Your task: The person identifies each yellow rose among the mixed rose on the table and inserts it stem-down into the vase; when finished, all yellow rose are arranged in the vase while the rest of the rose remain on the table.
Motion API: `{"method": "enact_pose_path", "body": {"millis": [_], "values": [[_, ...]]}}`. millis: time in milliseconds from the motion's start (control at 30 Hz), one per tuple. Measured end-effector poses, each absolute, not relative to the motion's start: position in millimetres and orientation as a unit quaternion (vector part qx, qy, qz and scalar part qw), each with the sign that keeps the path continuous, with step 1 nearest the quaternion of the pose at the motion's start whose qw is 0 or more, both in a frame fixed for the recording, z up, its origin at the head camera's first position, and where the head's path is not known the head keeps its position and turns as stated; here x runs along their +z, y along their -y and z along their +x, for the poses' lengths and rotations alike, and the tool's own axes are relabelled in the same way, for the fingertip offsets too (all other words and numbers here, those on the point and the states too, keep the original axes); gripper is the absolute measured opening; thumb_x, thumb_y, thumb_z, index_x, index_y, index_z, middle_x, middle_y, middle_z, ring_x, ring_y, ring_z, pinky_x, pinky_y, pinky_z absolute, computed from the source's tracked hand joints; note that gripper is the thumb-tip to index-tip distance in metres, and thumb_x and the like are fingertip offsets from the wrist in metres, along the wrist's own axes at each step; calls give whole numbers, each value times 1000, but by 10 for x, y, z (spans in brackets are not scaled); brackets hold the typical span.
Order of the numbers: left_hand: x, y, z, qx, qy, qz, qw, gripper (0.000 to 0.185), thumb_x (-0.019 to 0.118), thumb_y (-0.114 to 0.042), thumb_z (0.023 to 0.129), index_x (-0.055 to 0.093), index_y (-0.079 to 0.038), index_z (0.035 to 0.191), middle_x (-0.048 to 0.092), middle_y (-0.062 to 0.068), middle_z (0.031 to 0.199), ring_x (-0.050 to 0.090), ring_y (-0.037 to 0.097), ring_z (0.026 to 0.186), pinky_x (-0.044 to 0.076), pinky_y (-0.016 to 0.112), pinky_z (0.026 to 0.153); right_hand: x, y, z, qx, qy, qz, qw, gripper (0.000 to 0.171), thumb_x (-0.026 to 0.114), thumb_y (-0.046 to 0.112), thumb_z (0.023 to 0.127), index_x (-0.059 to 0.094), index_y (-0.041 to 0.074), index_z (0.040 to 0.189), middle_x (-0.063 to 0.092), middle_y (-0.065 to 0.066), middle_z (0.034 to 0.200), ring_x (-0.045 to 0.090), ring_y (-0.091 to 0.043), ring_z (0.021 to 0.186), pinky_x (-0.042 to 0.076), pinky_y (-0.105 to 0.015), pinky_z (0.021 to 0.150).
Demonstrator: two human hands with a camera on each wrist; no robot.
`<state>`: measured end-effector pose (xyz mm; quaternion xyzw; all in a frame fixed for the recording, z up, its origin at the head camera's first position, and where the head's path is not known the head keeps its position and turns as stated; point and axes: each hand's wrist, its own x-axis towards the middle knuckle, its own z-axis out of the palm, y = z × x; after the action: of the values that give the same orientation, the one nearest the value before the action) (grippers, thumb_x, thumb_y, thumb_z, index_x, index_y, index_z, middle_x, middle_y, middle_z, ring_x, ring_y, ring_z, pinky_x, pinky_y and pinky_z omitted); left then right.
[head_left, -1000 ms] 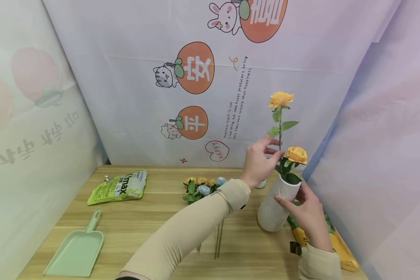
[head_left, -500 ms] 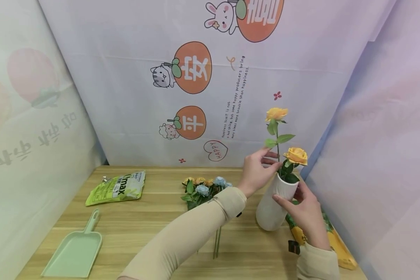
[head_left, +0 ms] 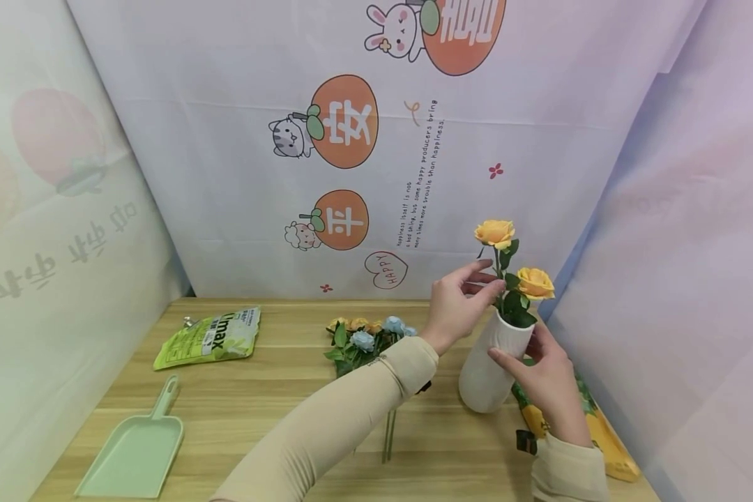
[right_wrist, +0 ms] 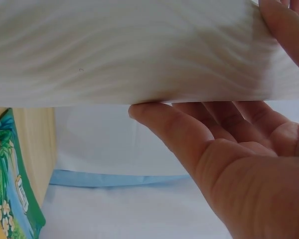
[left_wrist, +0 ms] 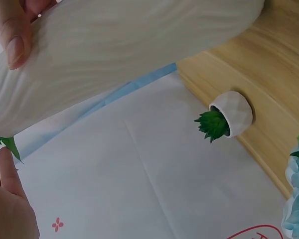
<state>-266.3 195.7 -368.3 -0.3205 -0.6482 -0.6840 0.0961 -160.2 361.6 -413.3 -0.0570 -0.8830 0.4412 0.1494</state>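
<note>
Left hand [head_left: 457, 301] pinches the rose stem [head_left: 497, 265] in its grip; right hand [head_left: 542, 376] clasps the white vase [head_left: 486, 369].

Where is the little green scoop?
In the head view, the green scoop lies at the near left of the wooden table, in front of the green bag and far from both hands.

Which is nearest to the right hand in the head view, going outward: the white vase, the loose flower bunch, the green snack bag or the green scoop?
From the right hand:
1. White vase, held.
2. Loose flower bunch, table middle.
3. Green snack bag and green scoop, far left, too close to call.
</note>
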Motion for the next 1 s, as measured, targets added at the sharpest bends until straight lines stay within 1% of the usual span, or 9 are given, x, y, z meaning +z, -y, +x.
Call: {"method": "enact_pose_path", "body": {"millis": [100,267,367,467,533,633,1000], "values": [[-3677,-1965,-2656,-700,638,-311,83,34,77,-26,103,76,-12,134,80,-3,108,75,2,87,65,28,78,-4137,-3616,-1608,443,882,-57,148,94,83,52,94,36,12,166,55,-25,154,56,-46,137,50,-70,106],[-3682,-1974,-2664,-711,632,-301,64,21,79,-20,102,82,-8,118,80,-4,99,76,4,80,67,33,73,-4132,-3628,-1610,448,881,-63,134,97,83,55,93,35,12,166,54,-26,154,54,-46,139,48,-69,109],[-3691,-1961,-2662,-692,654,-300,61,16,80,-20,101,84,-9,112,79,-9,91,75,3,76,66,29,71,-4131,-3632,-1615,449,882,-67,127,100,82,57,92,34,11,166,53,-26,154,54,-46,139,48,-68,109],[-3705,-1944,-2660,-664,679,-305,71,12,78,-20,102,85,-12,107,76,-13,84,73,1,73,64,25,69,-4128,-3629,-1617,451,881,-68,126,100,82,57,92,34,11,167,53,-26,155,54,-45,139,48,-69,109],[-3712,-1938,-2663,-649,691,-307,82,10,78,-20,102,85,-13,105,75,-15,80,71,1,71,61,22,66,-4123,-3628,-1617,452,880,-68,126,100,82,57,93,34,12,167,53,-26,155,53,-46,139,47,-70,109],[-3725,-1925,-2659,-639,699,-309,86,11,76,-20,102,84,-13,104,73,-17,79,70,1,71,59,20,66,-4116,-3626,-1613,452,880,-69,127,100,82,57,93,33,12,167,52,-26,156,53,-46,140,47,-70,110],[-3810,-1893,-2644,-630,704,-318,76,12,77,-21,103,85,-14,108,76,-16,86,71,0,74,61,20,70,-4108,-3630,-1607,449,883,-78,115,103,81,59,93,30,12,169,50,-27,157,52,-46,141,48,-68,108]]}}
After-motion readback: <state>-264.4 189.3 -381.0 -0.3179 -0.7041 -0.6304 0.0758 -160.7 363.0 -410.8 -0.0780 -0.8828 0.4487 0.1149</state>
